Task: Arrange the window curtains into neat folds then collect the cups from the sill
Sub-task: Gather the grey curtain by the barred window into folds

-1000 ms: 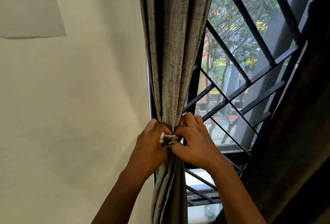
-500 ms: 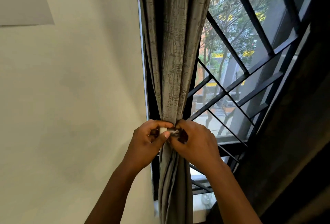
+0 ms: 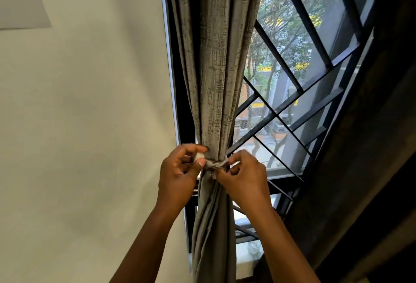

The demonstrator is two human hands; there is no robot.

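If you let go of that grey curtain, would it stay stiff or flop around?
Probably flop. The grey curtain hangs in soft folds and pinches narrow where the tie-back band wraps it, so it looks limp, not stiff. The band may keep it bunched. It looks thick, so perhaps fairly heavy.

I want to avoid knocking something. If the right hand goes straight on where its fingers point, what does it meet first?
Probably the tie band around the gathered curtain: the right hand points left at it, fingertips already touching it.
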